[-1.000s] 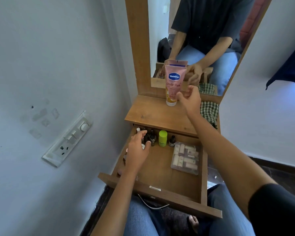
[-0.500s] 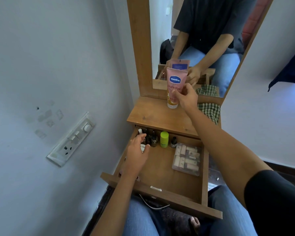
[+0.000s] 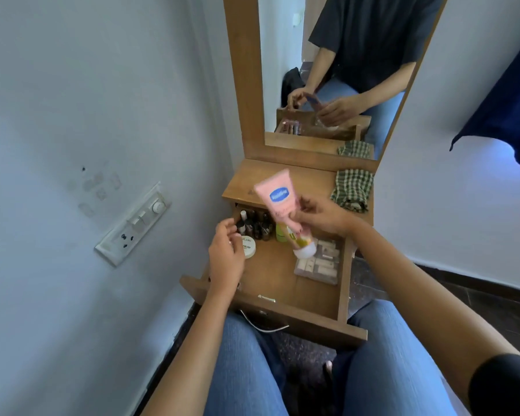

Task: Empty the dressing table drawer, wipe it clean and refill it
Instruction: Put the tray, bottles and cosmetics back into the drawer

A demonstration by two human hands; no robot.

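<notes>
Over the open drawer [image 3: 282, 291] of the dressing table [image 3: 246, 181], the right hand [image 3: 321, 216] grips a pink lotion tube [image 3: 278, 199], fingers and thumb curled round its middle. The tube is tilted, its flat crimped end up and to the left, its white cap down above the right half of the drawer, clear of the drawer floor. The left hand [image 3: 225, 259] is low over the drawer's left side with its fingers loosely bent and nothing held between them; it partly covers a small white round jar [image 3: 249, 247], and I cannot tell whether it touches the jar. At the back left of the drawer stands a cluster of small dark bottles [image 3: 257, 225], with a yellow-green container [image 3: 280, 232] just beside them, partly hidden behind the tube. A clear plastic compartment case [image 3: 318, 265] lies flat along the drawer's right wall. A green checked cloth [image 3: 353, 189] lies crumpled on the right of the table top, below the mirror [image 3: 327, 70]. A switch panel [image 3: 134, 225] is fixed to the wall on the left.
</notes>
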